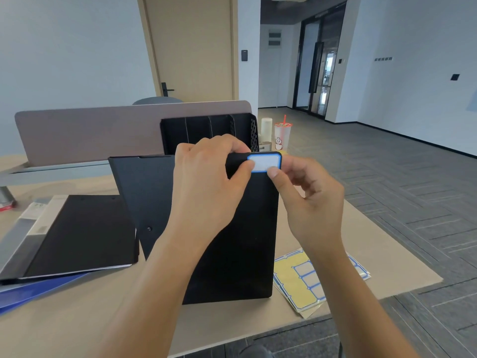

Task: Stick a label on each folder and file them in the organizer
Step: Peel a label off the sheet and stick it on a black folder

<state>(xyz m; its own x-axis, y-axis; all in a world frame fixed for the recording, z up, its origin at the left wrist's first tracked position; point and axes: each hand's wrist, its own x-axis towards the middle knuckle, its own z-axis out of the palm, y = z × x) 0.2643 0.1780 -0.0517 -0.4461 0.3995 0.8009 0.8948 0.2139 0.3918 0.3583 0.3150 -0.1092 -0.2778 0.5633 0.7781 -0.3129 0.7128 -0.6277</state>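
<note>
Resting on tan desk [361, 244]: sticker sheets [302, 285]; grey carpet [413, 177]; both hands' fingers [273, 174] pinching label [265, 162].

A clear drink cup [282, 135] with a red straw stands beside a white cylinder [266, 127]. A tan door [192, 47] is behind the brown partition [90, 133].
</note>
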